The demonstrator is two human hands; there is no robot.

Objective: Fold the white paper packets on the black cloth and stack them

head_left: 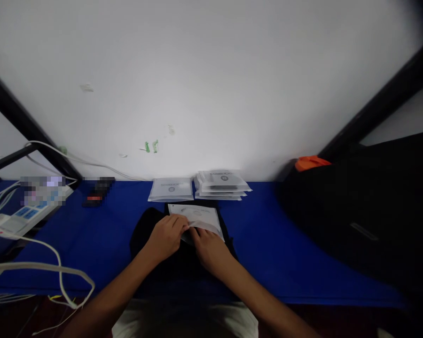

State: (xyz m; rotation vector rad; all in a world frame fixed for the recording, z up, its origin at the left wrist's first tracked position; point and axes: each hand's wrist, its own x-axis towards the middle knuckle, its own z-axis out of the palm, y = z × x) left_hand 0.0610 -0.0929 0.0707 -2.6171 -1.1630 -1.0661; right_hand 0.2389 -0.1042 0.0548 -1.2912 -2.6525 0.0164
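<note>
A translucent frosted zip bag [207,216] with grey print lies over a heap of black cloth [146,230] on the blue table. My left hand [167,234] is closed, pinching the bag's near edge around its middle. Beside it, my right hand [209,249] reaches with its fingers under the bag's upper layer at the near edge. Those fingertips are hidden, so I cannot tell whether they grip anything. Just behind lie a flat frosted bag [171,189] and, to its right, a stack of several similar bags [223,180].
A power strip [31,211] with white cables [59,267] lies at the left, near a dark object [98,192], partly pixelated. A large black bag [366,216] fills the right side, with an orange item [312,163] behind it. The white wall [211,94] bounds the blue table [275,253].
</note>
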